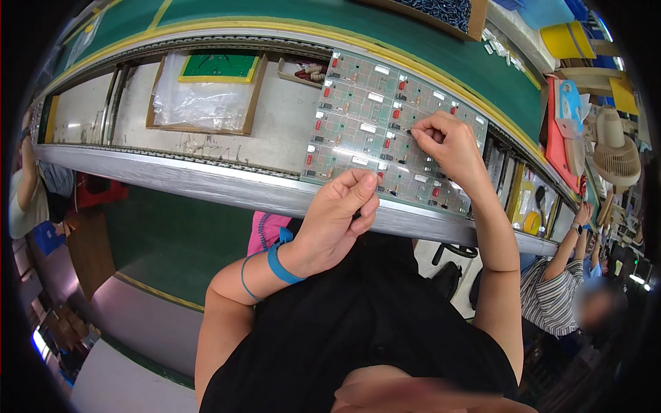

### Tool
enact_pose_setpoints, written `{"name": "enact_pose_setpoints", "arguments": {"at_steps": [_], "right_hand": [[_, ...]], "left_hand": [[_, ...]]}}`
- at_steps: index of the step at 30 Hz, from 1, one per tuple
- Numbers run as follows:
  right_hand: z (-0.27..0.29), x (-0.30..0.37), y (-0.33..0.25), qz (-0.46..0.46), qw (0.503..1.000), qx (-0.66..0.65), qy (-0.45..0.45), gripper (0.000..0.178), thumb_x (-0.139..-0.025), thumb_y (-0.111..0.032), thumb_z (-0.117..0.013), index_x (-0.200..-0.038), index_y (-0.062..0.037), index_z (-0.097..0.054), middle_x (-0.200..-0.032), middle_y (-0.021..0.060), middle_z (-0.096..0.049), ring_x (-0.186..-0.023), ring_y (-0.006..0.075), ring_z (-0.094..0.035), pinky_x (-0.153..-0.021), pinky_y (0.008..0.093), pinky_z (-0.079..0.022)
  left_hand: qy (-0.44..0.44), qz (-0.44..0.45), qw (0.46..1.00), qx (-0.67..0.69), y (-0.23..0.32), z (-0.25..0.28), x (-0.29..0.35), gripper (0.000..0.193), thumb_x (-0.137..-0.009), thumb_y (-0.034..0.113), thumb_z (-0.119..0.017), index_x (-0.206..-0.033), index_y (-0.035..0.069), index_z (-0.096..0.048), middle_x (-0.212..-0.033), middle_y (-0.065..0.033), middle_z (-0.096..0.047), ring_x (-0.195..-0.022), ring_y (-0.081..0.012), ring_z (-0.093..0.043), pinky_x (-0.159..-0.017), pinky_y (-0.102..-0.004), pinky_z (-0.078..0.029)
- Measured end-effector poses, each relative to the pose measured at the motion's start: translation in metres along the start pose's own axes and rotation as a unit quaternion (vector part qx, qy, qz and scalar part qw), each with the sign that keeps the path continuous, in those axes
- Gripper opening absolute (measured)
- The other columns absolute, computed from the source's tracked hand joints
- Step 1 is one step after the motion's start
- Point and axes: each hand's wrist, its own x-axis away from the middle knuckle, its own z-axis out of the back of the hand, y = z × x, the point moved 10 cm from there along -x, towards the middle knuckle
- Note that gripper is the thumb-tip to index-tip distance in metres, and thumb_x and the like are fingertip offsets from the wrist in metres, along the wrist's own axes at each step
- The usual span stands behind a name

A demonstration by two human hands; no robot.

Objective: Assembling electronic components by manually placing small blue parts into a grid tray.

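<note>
A wide circuit board panel (pixel 354 131) lies across the conveyor rails, dotted with red, white and black components. My right hand (pixel 447 144) is over its right half, thumb and fingers pinched together close to a small black component. Whatever sits in that pinch is too small to name. At the panel's near edge my left hand (pixel 342 215) is curled closed, thumb against the forefinger; something dark shows between its fingers, but I cannot make it out. A blue wrist strap (pixel 281 265) circles my left wrist.
Left of the panel, a cardboard box (pixel 253 103) between the rails holds clear plastic bags and a green board. Beyond the far rail stands a carton of small dark parts (pixel 441 10). A beige fan (pixel 616 148) is at right. Other people work at both sides.
</note>
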Motion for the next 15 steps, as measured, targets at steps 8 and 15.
{"name": "enact_pose_setpoints", "arguments": {"at_steps": [8,15], "right_hand": [[0.001,0.027,-0.063,0.106,0.990,-0.076,-0.048,0.011,-0.077,-0.006,-0.066,-0.085,0.0005,-0.063,-0.072,0.0044,-0.056,-0.060,0.0104,-0.048,-0.053,0.0229,-0.039],[-0.029,0.039,-0.072,0.078,0.968,-0.155,-0.180,0.013,-0.076,-0.006,-0.067,-0.086,0.0004,-0.063,-0.073,0.0047,-0.057,-0.059,0.0099,-0.049,-0.053,0.0227,-0.039]], "left_hand": [[-0.014,-0.014,1.000,0.015,0.004,-0.005,0.002,0.025,-0.093,0.027,-0.047,-0.106,0.006,-0.048,-0.064,0.0017,-0.043,-0.051,-0.0053,-0.034,-0.048,-0.0177,-0.028],[-0.031,-0.012,0.999,-0.008,0.002,-0.011,-0.004,0.024,-0.094,0.026,-0.045,-0.110,0.009,-0.045,-0.066,0.0002,-0.043,-0.052,-0.0071,-0.036,-0.048,-0.0183,-0.030]]}}
